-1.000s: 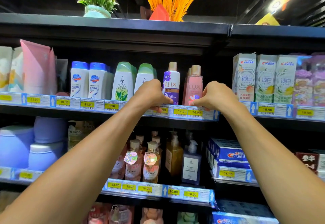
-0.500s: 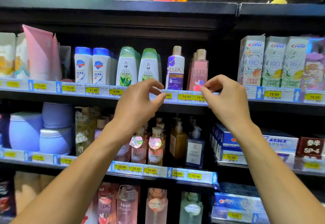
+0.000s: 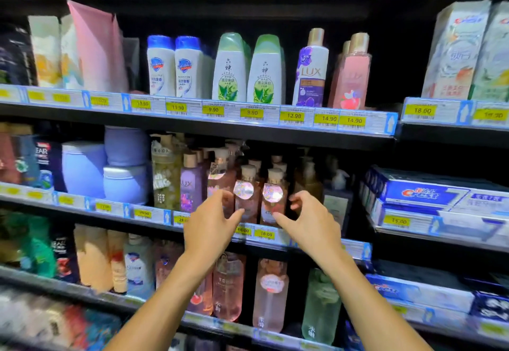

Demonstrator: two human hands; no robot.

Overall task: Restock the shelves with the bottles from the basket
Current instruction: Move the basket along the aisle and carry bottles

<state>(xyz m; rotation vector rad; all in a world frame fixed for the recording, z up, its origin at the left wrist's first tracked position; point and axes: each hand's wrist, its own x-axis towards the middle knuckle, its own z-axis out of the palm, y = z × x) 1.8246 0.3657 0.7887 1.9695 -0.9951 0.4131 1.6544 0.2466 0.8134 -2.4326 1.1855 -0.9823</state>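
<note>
Both my hands hang in front of the middle shelf and hold nothing. My left hand [image 3: 211, 222] has loosely spread fingers in front of a pink bottle with a shiny round tag [image 3: 246, 199]. My right hand [image 3: 308, 222] is beside a second tagged pink bottle [image 3: 274, 197], fingers relaxed. On the top shelf stand a purple LUX bottle [image 3: 310, 71] and a pink LUX bottle [image 3: 351, 75] side by side. The basket is out of view.
The top shelf [image 3: 209, 127] also carries two green-capped white bottles [image 3: 248, 71], two blue-capped bottles [image 3: 173, 68] and a pink tube [image 3: 95, 47]. Toothpaste boxes [image 3: 429, 193] fill the right bay. Lilac tubs [image 3: 110, 163] sit at middle left. More bottles [image 3: 271, 295] stand on the lower shelf.
Both hands have dropped from the top shelf's edge by the LUX bottles to the middle shelf. The view has tilted down and moved closer.
</note>
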